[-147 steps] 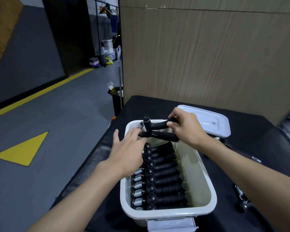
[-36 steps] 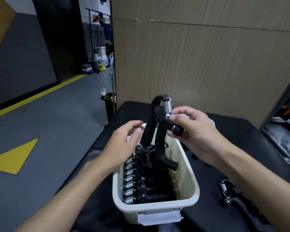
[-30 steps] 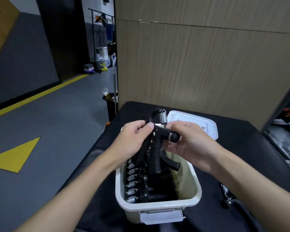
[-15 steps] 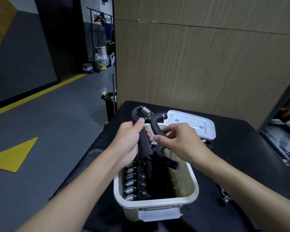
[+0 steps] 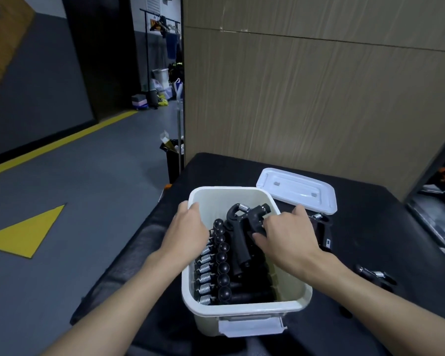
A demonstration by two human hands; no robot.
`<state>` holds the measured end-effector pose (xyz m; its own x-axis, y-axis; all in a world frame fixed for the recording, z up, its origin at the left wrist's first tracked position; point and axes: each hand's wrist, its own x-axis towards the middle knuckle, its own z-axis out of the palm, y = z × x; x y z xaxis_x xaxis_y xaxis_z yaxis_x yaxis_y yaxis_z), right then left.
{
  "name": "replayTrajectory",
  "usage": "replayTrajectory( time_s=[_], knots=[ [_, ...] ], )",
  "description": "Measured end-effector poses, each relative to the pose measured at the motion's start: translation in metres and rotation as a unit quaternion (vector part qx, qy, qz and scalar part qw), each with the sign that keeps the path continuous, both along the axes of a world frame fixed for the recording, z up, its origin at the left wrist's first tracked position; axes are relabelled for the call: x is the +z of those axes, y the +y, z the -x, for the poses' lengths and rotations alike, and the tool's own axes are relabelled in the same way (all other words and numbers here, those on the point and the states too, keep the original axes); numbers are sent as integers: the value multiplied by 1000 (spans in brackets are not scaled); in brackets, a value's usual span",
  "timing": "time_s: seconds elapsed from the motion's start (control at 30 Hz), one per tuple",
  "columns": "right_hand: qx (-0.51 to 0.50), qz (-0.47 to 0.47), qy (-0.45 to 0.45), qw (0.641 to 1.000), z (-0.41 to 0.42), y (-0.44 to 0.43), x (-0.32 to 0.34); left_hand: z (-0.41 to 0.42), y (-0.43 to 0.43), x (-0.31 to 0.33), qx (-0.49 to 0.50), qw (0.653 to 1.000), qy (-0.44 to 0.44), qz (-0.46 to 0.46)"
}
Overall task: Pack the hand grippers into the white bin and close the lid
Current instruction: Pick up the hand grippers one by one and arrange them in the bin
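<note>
The right hand [image 5: 285, 240] curled its fingers round a handle of a black hand gripper [image 5: 242, 235]. Held above the rim half a second earlier, the gripper now lay atop the packed grippers [image 5: 221, 274] inside the white bin [image 5: 242, 308], low in the centre of the frame. The left hand [image 5: 188, 232] had let go of it and lay over the bin's left wall, fingers hidden, so its hold could not be told. The lid [image 5: 296, 191] lay off on the black table [image 5: 383, 222], just beyond the bin to its upper right. A loose gripper [image 5: 373, 274] lay at right.
</note>
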<state>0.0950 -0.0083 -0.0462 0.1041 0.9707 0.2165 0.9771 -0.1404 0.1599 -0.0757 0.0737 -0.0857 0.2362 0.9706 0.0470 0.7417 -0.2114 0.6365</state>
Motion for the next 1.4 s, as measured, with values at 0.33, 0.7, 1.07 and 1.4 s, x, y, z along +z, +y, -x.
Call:
replayTrajectory(
  time_s=[0.33,0.7,1.07,1.4],
  knots=[
    [21,11,-21,1000,0,2,-13,0,-2,1,-41,996,40,-68],
    [25,11,-14,1000,-5,2,-24,0,0,-4,-42,996,41,-71],
    [36,-38,-31,998,-8,0,-33,0,0,-4,-35,996,29,-76],
    [22,-133,336,932,-41,-28,-29,0,-3,-3,-34,996,38,-79]
  ],
)
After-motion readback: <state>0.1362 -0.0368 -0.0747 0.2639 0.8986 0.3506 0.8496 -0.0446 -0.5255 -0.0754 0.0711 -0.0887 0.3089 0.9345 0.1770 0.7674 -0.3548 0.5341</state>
